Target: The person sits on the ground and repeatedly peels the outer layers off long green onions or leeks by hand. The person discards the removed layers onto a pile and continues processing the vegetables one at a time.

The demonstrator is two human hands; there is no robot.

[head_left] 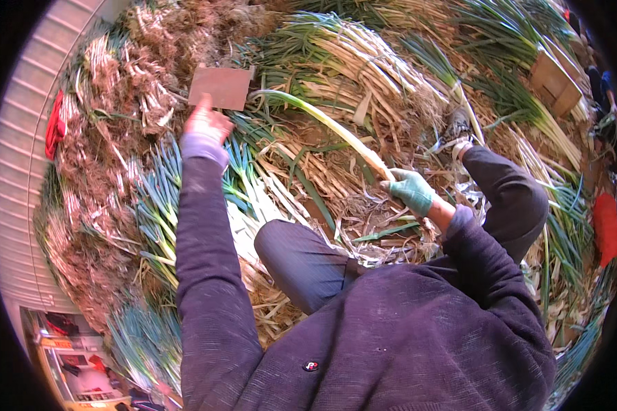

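Observation:
My right hand (414,190), in a green glove, grips the root end of a long Welsh onion (334,126). The onion's white and pale green stalk arches up and to the left. Its leafy end reaches the right edge of a flat, square reddish-brown panel (220,88). My left hand (208,120), its fingers bare, is at the panel's lower edge with one finger or the thumb extended over it. Whether it grips the panel or only touches it cannot be told. The leaf tip by the panel is partly hidden.
Piles of onions with dry roots (103,205) line the left, beside a corrugated wall (36,128). A large onion bundle (360,56) lies ahead. Peeled leaves and husks (385,246) litter the ground between my legs. A cardboard box (555,82) and a red bag (606,228) are at the right.

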